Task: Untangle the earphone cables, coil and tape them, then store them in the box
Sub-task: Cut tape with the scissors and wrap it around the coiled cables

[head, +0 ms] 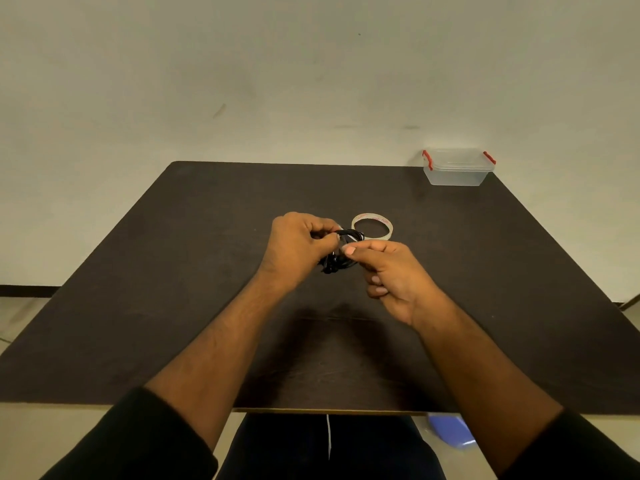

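From my remote seat I saw both hands raised over the middle of the dark table [173, 271]. The left hand [294, 247] had its grip clenched on the bundle of black earphone cables [341, 251], thumb and fingers pinching the upper loops. The right hand [391, 275] met the same bundle from the other side, its thumb and forefinger pinched on the strands just right of the left grip, the remaining fingers curled into the palm. So the cables sat between the two grips, loops showing above the pinch and a dark knot of wire hanging just below it, above the table as far as I could tell. The tape roll [372, 226] lay flat on the table just beyond the right grip. The clear box [457, 168] with red latches stood well beyond and to the right of both grips, lid on.
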